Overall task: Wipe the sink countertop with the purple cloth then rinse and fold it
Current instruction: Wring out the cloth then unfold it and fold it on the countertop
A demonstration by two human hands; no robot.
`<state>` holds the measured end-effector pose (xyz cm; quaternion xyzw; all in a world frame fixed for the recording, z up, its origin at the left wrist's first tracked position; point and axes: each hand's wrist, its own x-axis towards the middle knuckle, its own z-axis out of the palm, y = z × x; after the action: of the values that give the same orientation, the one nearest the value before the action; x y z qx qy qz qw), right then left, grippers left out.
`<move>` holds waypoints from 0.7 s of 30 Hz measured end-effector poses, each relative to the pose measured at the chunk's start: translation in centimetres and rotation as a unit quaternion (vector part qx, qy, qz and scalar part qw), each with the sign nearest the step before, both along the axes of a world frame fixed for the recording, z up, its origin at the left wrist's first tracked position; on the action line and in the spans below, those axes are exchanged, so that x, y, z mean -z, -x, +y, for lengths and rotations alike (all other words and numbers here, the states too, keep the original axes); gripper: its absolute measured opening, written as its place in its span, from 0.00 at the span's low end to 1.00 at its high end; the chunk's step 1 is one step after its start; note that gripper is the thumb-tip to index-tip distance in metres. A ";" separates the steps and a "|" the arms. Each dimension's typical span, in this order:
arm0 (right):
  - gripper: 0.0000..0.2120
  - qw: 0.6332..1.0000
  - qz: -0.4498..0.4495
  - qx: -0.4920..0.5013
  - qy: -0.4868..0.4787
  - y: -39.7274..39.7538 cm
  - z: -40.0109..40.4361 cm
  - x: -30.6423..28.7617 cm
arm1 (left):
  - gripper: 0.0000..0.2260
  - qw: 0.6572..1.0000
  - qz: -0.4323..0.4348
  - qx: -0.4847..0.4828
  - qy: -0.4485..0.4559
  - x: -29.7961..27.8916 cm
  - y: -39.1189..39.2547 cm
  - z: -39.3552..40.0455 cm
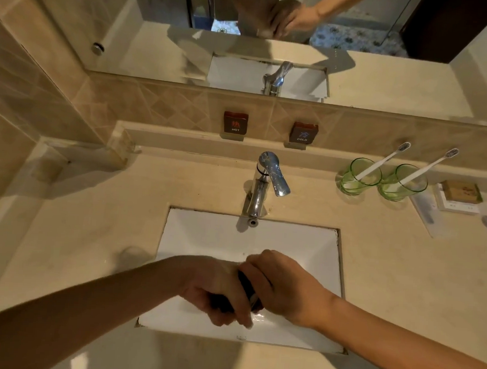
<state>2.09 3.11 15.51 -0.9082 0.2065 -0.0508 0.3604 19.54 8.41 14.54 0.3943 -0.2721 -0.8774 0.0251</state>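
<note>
Both hands meet over the front part of the white rectangular sink [210,236]. My left hand [216,291] and my right hand [281,286] are closed around a dark, bunched-up purple cloth [246,287], which shows only as a dark strip between the fingers. Most of the cloth is hidden inside the fists. The beige countertop [90,246] surrounds the sink. A chrome tap [262,185] stands behind the basin with no water visibly running.
Two green glass cups [359,177] [405,184], each holding a white toothbrush, stand at the back right. Beside them lie a small soap box [461,192] and a flat packet [428,215]. HOT and COLD signs [235,123] sit on the ledge under the mirror [302,39].
</note>
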 end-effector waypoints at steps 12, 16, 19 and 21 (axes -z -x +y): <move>0.10 0.935 0.294 -0.075 0.182 -2.2 0.3 5.0 | 0.14 0.862 -0.404 0.036 0.305 5.1 2.8 1.2; 0.12 0.934 0.333 -0.041 0.126 -2.7 0.2 6.4 | 0.06 0.846 -0.433 0.025 0.309 8.2 2.7 1.8; 0.10 0.929 0.367 -0.003 0.056 -2.7 0.2 7.7 | 0.13 0.814 -0.461 0.036 0.351 9.9 3.0 2.1; 0.08 0.923 0.384 0.020 -0.008 -2.7 0.0 8.9 | 0.12 0.788 -0.483 0.038 0.380 10.7 3.4 2.2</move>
<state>4.75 3.08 6.60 -0.8509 0.3479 0.2961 0.2594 16.15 10.58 3.84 0.7145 -0.5749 -0.3988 0.0051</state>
